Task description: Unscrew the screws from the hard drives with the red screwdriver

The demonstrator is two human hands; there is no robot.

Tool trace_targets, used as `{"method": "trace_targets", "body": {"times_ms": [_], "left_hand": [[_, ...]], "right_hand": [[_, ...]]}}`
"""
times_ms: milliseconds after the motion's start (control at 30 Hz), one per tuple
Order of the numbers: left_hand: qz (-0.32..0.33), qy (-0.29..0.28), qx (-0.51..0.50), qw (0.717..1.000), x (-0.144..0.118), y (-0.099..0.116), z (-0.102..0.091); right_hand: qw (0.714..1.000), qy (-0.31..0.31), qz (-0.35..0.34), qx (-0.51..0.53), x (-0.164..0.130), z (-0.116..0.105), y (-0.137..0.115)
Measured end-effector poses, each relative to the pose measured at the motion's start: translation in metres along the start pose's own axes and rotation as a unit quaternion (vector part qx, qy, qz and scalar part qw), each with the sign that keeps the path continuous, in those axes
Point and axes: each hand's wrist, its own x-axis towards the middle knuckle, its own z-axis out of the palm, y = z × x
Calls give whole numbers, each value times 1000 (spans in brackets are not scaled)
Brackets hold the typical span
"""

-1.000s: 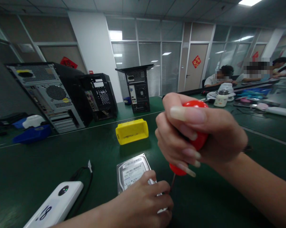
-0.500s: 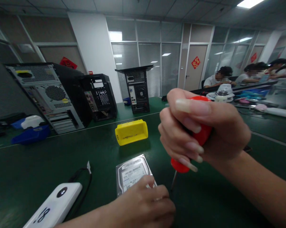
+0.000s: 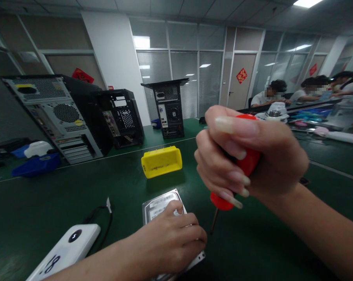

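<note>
My right hand (image 3: 246, 156) is raised above the table, fingers wrapped round a screwdriver (image 3: 221, 202) with a red handle. Its thin metal shaft points down, and the tip is apart from everything near it. Below and to the left lies a hard drive (image 3: 160, 201), label side up on the green table. My left hand (image 3: 179, 238) lies across this drive, its bent fingers closed over the right edge; the fingertips are partly hidden. Beyond the drive stands a yellow bin (image 3: 161, 162) with a few small dark bits inside, too small to name.
A white power bank (image 3: 66, 249) with a black cable (image 3: 106, 224) lies at the left front. Computer cases (image 3: 59, 117) stand along the back left, beside a blue bin (image 3: 36, 164). Several people (image 3: 271, 93) sit at the far right.
My left hand has moved left and slightly up, now covering more of the hard drive. My right hand with the screwdriver has stayed nearly still.
</note>
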Motion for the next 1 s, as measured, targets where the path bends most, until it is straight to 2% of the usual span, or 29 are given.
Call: {"method": "trace_targets", "body": {"times_ms": [300, 500, 600, 767, 1000], "left_hand": [[4, -36, 14, 999, 6, 5, -8], [-2, -58, 19, 998, 10, 11, -14], [-8, -52, 10, 999, 9, 11, -12], [-12, -22, -25, 999, 5, 7, -7], [-50, -74, -153, 984, 3, -1, -8]], "right_hand": [[1000, 7, 5, 2, -2, 0, 1], [999, -24, -4, 30, 0, -1, 3], [999, -31, -8, 34, 0, -2, 3], [998, -41, -8, 41, -1, 1, 3], [993, -62, 9, 99, -3, 7, 10]]}}
